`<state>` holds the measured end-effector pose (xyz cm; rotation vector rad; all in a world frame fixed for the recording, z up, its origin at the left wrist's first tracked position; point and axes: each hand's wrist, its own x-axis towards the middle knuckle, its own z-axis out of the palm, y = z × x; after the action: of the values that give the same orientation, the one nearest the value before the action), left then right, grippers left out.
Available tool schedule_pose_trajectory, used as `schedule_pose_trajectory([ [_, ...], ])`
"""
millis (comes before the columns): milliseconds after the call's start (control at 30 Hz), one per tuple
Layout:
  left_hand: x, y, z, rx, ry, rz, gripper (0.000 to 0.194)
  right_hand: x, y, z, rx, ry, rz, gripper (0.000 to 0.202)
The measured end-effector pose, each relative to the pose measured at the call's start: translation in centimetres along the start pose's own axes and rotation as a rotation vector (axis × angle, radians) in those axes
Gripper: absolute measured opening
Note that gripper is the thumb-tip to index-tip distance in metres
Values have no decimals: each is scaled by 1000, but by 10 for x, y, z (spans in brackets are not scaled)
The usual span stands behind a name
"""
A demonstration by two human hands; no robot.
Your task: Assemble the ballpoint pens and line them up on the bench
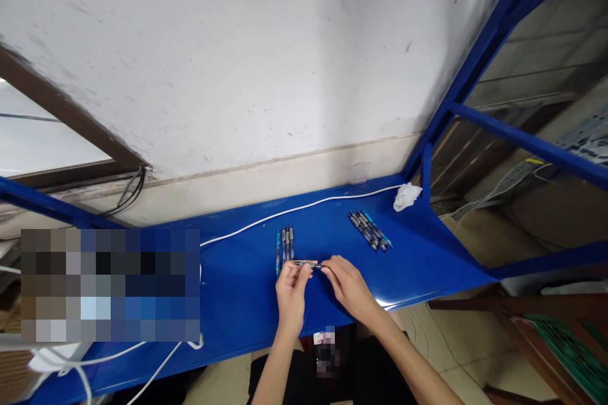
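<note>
Between my two hands is a slim dark pen, held level above the blue table. My left hand pinches one end of it with thumb and fingers. The fingertips of my right hand close on the other end. Just beyond my left hand lies a short row of pens, grey ones beside a blue one; their near ends are partly hidden by the hand. Farther right, a bunch of several grey and black pens lies slanted, with a blue pen along its right side.
A white cable runs along the table's back to a crumpled white tissue at the right corner. Blue metal posts rise on the right. Pixelated blocks cover the left part, with white cables below. A white wall stands behind.
</note>
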<state>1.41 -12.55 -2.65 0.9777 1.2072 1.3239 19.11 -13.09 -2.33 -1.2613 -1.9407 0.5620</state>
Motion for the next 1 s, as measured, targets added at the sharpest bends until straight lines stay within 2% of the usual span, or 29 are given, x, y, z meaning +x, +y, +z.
schedule_pose_trajectory([
  [133,1,-1,-1,-34,41,6,33,-3,7,3,59,74,29,18],
  [233,2,-1,-1,-79,52,5,35,-4,6,3,79,66,65,15],
  [400,1,-1,1,-159,20,4,35,1,0,-2,-41,23,38,28],
  [667,2,2,3,-261,79,2,40,-2,4,-1,-169,99,43,40],
  [833,2,3,3,-281,74,3,38,-1,3,-1,-222,142,50,27],
  [1000,3,2,2,-316,92,14,38,-2,7,2,-227,209,87,24],
])
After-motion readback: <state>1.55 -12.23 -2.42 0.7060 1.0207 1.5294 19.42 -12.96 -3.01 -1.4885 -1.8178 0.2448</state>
